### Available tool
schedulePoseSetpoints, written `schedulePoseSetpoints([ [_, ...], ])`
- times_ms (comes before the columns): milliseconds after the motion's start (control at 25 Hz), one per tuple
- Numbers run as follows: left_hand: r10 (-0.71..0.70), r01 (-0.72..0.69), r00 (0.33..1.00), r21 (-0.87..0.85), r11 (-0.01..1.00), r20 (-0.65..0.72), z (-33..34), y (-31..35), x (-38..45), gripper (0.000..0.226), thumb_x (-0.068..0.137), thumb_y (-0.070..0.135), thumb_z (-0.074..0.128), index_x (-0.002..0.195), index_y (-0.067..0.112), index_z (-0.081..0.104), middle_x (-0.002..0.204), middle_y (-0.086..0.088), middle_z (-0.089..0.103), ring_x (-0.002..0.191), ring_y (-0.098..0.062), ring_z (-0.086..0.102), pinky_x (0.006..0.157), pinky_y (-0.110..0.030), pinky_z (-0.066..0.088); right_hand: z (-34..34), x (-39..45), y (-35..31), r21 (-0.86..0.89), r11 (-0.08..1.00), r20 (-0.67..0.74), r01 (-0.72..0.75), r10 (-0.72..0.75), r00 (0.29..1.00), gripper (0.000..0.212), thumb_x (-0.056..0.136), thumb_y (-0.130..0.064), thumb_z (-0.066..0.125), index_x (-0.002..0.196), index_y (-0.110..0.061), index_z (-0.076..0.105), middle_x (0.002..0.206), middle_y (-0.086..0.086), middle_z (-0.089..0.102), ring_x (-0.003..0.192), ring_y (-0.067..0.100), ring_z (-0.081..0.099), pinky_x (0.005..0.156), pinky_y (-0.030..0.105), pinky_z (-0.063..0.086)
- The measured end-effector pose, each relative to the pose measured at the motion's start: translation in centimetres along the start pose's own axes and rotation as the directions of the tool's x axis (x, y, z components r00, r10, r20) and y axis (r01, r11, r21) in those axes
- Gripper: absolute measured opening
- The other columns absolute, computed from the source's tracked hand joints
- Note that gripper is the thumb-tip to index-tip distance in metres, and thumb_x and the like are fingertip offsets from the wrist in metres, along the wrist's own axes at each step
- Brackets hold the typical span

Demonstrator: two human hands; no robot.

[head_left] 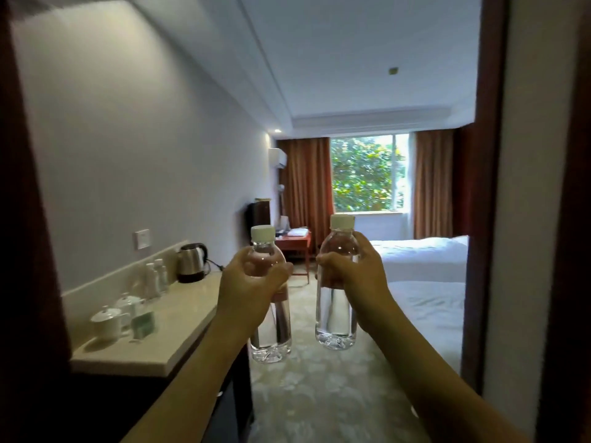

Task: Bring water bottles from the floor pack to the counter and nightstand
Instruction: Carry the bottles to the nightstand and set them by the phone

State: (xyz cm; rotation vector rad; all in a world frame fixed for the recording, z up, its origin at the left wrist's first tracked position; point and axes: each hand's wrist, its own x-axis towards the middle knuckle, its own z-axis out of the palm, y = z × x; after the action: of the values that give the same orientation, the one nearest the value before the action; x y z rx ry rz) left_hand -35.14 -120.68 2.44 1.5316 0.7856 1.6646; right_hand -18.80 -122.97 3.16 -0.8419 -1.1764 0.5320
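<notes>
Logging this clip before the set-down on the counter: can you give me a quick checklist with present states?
1. Left hand grips a clear plastic water bottle with a white cap: ok.
2. Right hand grips the second clear white-capped bottle: ok.
3. Both bottles upright, caps on: ok.
4. Bare space on the beige stone counter near its front edge: ok.
5. White lidded cups and steel kettle stand away from that space: ok.
6. Nightstand free: cannot tell, not in view.
</notes>
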Motion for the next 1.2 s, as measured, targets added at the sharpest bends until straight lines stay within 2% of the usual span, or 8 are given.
schedulePoseSetpoints([
  [160, 0.004, 0.002, 0.998, -0.099, 0.995, 0.064, 2.3, -6.8, 6.7, 0.016, 0.082, -0.003, 0.073, 0.091, 0.006, 0.063, 0.065, 0.001, 0.067, 0.054, -0.014, 0.063, 0.051, -0.032, 0.058, -1.2, 5.8, 6.9, -0.067, 0.997, -0.086, -0.025, 0.020, 0.996, 0.023, 0.063, -0.019, 0.073, 0.085, -0.025, 0.067, 0.087, 0.009, 0.069, 0.091, 0.040, 0.068, 0.078, 0.058, 0.060],
  [360, -0.001, 0.016, 0.993, -0.127, 0.992, 0.118, 2.0, -15.2, 18.2, 0.020, 0.076, 0.007, 0.075, 0.090, 0.007, 0.061, 0.065, -0.002, 0.065, 0.056, -0.021, 0.061, 0.050, -0.033, 0.055, 1.9, 15.9, 16.3, -0.108, 0.993, -0.111, -0.039, 0.026, 0.993, 0.016, 0.065, -0.015, 0.073, 0.078, -0.022, 0.067, 0.081, 0.006, 0.067, 0.084, 0.041, 0.067, 0.074, 0.060, 0.059],
  [440, 0.014, 0.000, 0.993, -0.119, 0.993, 0.119, 2.0, -17.9, 23.6, 0.027, 0.070, 0.014, 0.072, 0.094, 0.006, 0.062, 0.069, -0.003, 0.067, 0.058, -0.017, 0.063, 0.051, -0.033, 0.056, 3.1, 20.0, 19.3, -0.080, 0.996, -0.091, -0.035, 0.028, 0.995, 0.016, 0.067, -0.010, 0.072, 0.079, -0.010, 0.062, 0.077, 0.009, 0.064, 0.075, 0.036, 0.063, 0.068, 0.057, 0.058],
  [600, -0.010, 0.030, 0.989, -0.130, 0.991, 0.146, 4.0, -23.7, 32.8, 0.021, 0.079, 0.000, 0.073, 0.095, 0.010, 0.063, 0.080, -0.008, 0.066, 0.069, -0.019, 0.065, 0.055, -0.029, 0.059, 3.7, 27.1, 24.5, -0.028, 0.999, -0.081, -0.039, 0.036, 0.996, 0.019, 0.078, 0.008, 0.065, 0.086, 0.011, 0.048, 0.069, 0.006, 0.059, 0.064, 0.030, 0.051, 0.060, 0.041, 0.047],
  [720, -0.030, 0.051, 0.981, -0.106, 0.993, 0.191, 6.5, -28.5, 37.4, 0.024, 0.076, 0.005, 0.075, 0.097, 0.012, 0.064, 0.083, -0.007, 0.068, 0.069, -0.018, 0.069, 0.058, -0.035, 0.061, 2.8, 32.1, 28.2, -0.071, 0.996, -0.147, -0.056, 0.045, 0.988, 0.015, 0.082, 0.010, 0.064, 0.093, 0.006, 0.056, 0.066, -0.003, 0.064, 0.070, 0.031, 0.057, 0.065, 0.044, 0.052],
  [920, -0.024, 0.043, 0.971, -0.077, 0.996, 0.237, 12.7, -37.2, 46.2, 0.028, 0.080, -0.001, 0.072, 0.096, 0.019, 0.061, 0.086, -0.006, 0.065, 0.065, -0.002, 0.069, 0.053, -0.025, 0.058, 0.2, 41.6, 36.7, -0.111, 0.991, -0.188, -0.080, 0.058, 0.980, 0.016, 0.080, 0.007, 0.068, 0.092, -0.002, 0.063, 0.068, -0.003, 0.066, 0.067, 0.024, 0.060, 0.056, 0.032, 0.057],
  [1080, -0.003, 0.019, 0.967, -0.057, 0.998, 0.256, 18.6, -44.5, 54.6, 0.024, 0.074, 0.006, 0.078, 0.093, 0.012, 0.065, 0.077, -0.006, 0.068, 0.066, -0.017, 0.070, 0.055, -0.033, 0.059, -2.3, 51.7, 45.0, -0.120, 0.991, -0.186, -0.052, 0.029, 0.982, 0.022, 0.077, 0.004, 0.072, 0.083, -0.015, 0.065, 0.075, 0.001, 0.065, 0.069, 0.011, 0.063, 0.057, 0.028, 0.058],
  [1200, 0.022, -0.013, 0.975, -0.041, 0.999, 0.222, 22.2, -48.4, 62.3, 0.022, 0.076, 0.002, 0.077, 0.091, 0.012, 0.064, 0.072, -0.004, 0.067, 0.059, -0.008, 0.067, 0.051, -0.027, 0.058, -3.2, 60.5, 50.0, -0.080, 0.995, -0.179, -0.062, 0.046, 0.983, 0.021, 0.073, -0.001, 0.076, 0.086, -0.016, 0.066, 0.076, 0.001, 0.066, 0.071, 0.014, 0.064, 0.063, 0.033, 0.058],
])
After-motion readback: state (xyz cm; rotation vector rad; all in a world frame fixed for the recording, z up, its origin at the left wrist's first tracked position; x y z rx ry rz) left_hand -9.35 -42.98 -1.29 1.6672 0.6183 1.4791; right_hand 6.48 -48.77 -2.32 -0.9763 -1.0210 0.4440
